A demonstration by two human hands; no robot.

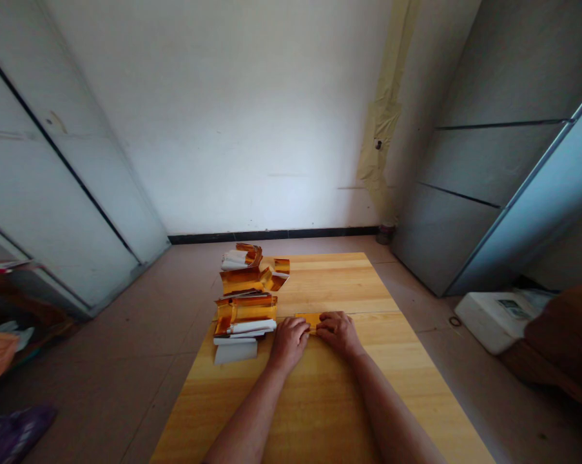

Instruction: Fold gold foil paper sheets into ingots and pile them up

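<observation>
Our left hand (289, 341) and right hand (338, 334) sit together at twelve o'clock on the wooden surface (334, 283), clamped on a small amber foil strip (306, 320), which seems folded, though the view is poor. At ten o'clock from them, just beside the left hand, rises a loose pile of amber-and-white foil sheets (246, 303).

Left: bare left hand (289, 341), back upward, fingers curled down.
Right: bare right hand (338, 334), back upward, just beside the left.
Arms: bare left forearm (252, 415) and bare right forearm (390, 412), angling inward from near.
</observation>
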